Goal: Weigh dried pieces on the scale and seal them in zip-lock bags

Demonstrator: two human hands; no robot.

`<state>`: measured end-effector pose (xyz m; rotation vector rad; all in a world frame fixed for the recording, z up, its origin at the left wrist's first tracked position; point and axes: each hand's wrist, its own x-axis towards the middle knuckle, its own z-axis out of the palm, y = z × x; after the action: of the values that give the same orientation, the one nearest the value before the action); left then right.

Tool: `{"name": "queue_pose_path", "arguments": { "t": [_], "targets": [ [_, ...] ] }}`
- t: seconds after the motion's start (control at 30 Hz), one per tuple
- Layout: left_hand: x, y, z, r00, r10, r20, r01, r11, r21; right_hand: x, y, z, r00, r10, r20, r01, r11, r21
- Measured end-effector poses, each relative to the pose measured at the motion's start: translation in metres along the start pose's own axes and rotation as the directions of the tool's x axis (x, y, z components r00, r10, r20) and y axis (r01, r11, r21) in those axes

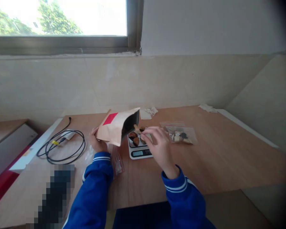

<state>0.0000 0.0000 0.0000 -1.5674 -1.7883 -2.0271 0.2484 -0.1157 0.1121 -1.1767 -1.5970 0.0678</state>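
Gripping tilted paper bag (113,128) in left hand (97,143), reached forward — pinching tan piece (136,128) in right hand (158,143), angled inward over scale (141,154), near bag's mouth.

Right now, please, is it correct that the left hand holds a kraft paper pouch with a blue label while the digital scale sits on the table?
The label is red, not blue, in the head view; the left hand holds the kraft paper pouch and the digital scale sits on the table.
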Motion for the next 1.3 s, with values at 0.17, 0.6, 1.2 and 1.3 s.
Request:
{"name": "queue_pose_path", "arguments": {
  "t": [0.17,0.6,1.2,1.3],
  "targets": [
    [0.000,-0.007,0.002,0.987,-0.162,-0.004,0.162,0.986,0.044,-0.008,0.075,0.004,0.897,0.429,-0.104,-0.383,0.874,0.300],
    [0.003,-0.012,0.002,0.923,-0.373,0.096,0.353,0.919,0.176,-0.025,0.148,0.049,0.719,0.640,0.273,-0.694,0.632,0.346],
    [0.004,-0.005,-0.003,0.860,-0.375,0.346,0.252,0.902,0.352,-0.036,0.156,0.049,0.962,0.258,0.091,-0.270,0.950,0.155],
    [0.004,-0.006,-0.002,0.847,-0.384,0.369,0.230,0.889,0.397,-0.039,0.157,0.040,0.972,0.227,-0.060,-0.227,0.974,0.004]
  ]
}}
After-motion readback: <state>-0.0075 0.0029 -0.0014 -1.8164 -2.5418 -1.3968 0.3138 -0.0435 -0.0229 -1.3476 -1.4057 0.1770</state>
